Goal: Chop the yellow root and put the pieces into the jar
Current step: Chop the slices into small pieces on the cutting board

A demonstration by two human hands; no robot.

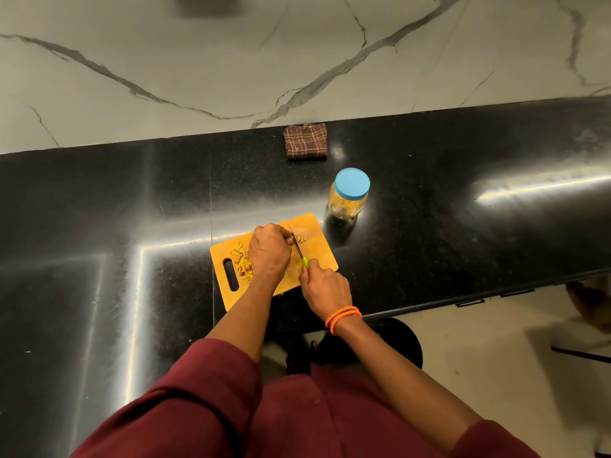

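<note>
Yellow root pieces (243, 262) piled on cutting board (317, 246) at its handle end, few more (301, 240) by the blade. Left hand (269, 251) curled over the uncut bit, hidden beneath. Right hand (325, 292) grips knife (299, 247) mid-chop. Jar (348, 195) on worktop (99, 209) just beyond board, blue lid on, contents unclear. Transfer not done.

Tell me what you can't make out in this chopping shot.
Head view only:
- The root piece under the left hand: hidden by its curled fingers.
- Knife handle: mostly covered by the right hand.
- Jar contents: blurred behind glare and the blue lid.
- Chopped pieces: too small to count.
</note>
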